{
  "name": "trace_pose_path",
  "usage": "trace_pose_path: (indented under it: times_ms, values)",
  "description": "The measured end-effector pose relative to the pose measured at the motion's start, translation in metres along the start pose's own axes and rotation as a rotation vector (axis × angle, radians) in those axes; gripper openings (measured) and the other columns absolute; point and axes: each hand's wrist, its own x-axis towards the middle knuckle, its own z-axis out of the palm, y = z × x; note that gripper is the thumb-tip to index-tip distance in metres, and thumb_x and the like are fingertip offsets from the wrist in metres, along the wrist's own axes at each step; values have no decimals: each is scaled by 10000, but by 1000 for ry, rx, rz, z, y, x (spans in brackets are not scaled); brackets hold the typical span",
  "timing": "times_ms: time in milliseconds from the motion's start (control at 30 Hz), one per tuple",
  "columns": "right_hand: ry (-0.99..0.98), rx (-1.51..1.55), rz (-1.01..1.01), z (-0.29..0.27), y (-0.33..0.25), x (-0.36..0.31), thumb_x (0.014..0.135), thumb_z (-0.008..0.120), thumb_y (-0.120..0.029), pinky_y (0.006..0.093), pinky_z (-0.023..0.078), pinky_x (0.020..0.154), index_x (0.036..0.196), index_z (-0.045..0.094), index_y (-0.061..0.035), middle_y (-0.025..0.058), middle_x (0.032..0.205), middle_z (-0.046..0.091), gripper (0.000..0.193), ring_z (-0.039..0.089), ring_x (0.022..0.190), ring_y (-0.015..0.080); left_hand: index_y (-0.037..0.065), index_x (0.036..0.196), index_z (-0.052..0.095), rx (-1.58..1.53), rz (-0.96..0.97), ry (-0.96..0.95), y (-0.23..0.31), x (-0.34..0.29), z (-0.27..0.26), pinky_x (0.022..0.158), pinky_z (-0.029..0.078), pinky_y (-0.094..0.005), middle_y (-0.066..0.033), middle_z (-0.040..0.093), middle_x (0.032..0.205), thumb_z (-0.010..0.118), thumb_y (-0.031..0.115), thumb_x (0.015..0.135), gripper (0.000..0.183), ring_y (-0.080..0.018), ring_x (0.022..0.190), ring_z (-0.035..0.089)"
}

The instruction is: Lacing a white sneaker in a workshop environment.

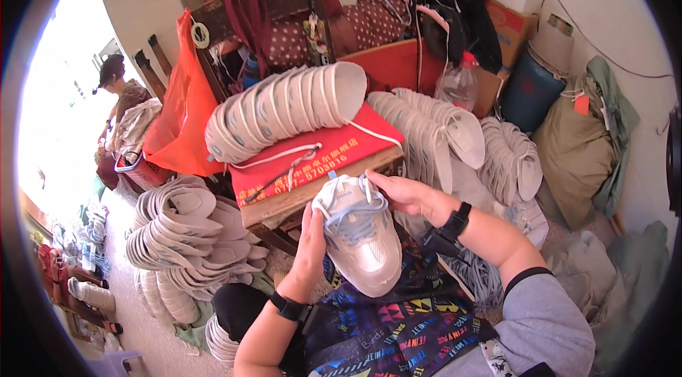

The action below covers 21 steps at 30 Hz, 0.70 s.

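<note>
The left hand (307, 245) and right hand (403, 194) hold the white shoe (371, 257) from either side, by the near edge of the wooden stool (278, 212), where even, light pressure should keep the blue laces (355, 226) straight.

shoe (362, 252) between hands (310, 245), before bench (273, 212); on bench cloth (344, 134), on cloth uppers (284, 110); other uppers (170, 228) left, right
</note>
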Motion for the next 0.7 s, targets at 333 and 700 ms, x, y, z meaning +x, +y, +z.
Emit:
trace_pose_path:
  times_ms: [333,700]
  values:
    - [-573,580,-110,27,-23,-43,992,465,-453,394,469,1013,1360,483,-9,157,1287,600,577,613,1141,246,-14,1406,418,-69,72,-110,38,-22,-16,1037,373,-298,-70,527,1337,428,307,1039,487,-146,1222,487]
    - [-357,-308,-776,135,-177,-43,969,557,-295,362,498,912,1303,505,-12,104,1205,626,441,628,1073,207,1,1134,645,311,125,488,82,-91,-144,774,490,-245,-40,650,1003,573,168,962,251,-101,896,597]
